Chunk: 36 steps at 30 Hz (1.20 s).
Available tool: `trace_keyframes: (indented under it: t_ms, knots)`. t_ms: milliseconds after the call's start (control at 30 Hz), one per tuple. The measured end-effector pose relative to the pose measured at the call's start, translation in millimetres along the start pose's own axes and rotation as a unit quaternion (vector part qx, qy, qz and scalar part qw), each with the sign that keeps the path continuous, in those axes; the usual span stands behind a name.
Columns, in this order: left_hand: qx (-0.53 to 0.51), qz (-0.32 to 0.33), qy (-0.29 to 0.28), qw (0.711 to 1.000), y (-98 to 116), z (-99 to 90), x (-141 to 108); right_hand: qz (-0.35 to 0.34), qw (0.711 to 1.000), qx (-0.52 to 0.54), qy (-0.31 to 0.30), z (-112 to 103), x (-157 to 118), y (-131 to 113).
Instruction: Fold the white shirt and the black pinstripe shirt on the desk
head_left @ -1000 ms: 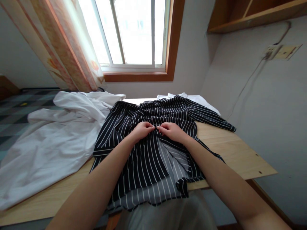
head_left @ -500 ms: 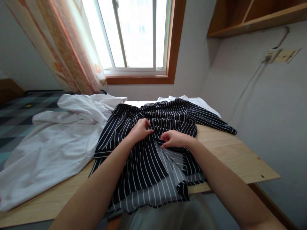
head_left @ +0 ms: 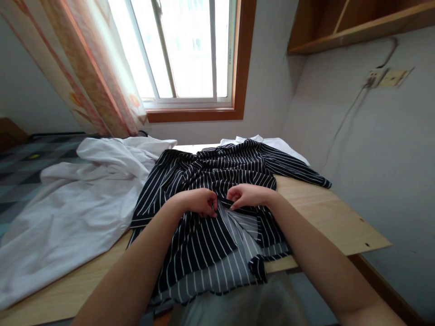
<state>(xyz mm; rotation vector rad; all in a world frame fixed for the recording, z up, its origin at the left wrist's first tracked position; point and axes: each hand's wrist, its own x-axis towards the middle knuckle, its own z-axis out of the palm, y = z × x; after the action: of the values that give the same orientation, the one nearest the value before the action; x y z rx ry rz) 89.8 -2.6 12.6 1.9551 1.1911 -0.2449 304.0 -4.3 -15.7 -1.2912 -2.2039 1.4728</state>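
Right of a rumpled white cloth garment [head_left: 88, 199], the left hand [head_left: 203, 202] and right hand [head_left: 245, 196], fingers of each pinched on fabric, sit above the middle of a black-and-white striped shirt [head_left: 207, 240], spread beneath them on the pale wooden table [head_left: 316, 208].

Bright sliding window [head_left: 180, 50] framed in reddish wood, floral curtain [head_left: 91, 68], pale walls [head_left: 268, 81], wooden shelf [head_left: 356, 27], wall sockets [head_left: 385, 77]
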Motion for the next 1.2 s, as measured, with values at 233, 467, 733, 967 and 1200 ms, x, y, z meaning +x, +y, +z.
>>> trace_keyframes:
  t_ms: [233,467,733,967,1200]
  knots:
    - [0.063,0.015,0.008,0.998,1,1.6,2,-0.001,1.000,0.001,0.002,-2,-1,3]
    - [0.126,0.041,0.040,0.990,4,3.3,0,-0.024,0.999,-0.034,0.024,-2,-1,2]
    - [0.039,0.036,0.289,0.956,-1,20.1,1,-0.004,0.979,0.065,0.195,6,1,-6]
    - [-0.077,0.103,0.396,0.909,-11,40.1,22,-0.003,0.961,0.101,0.258,13,14,-10]
    - [-0.086,0.123,0.375,0.915,-17,40.3,19,-0.092,0.948,0.060,0.298,32,10,-5]
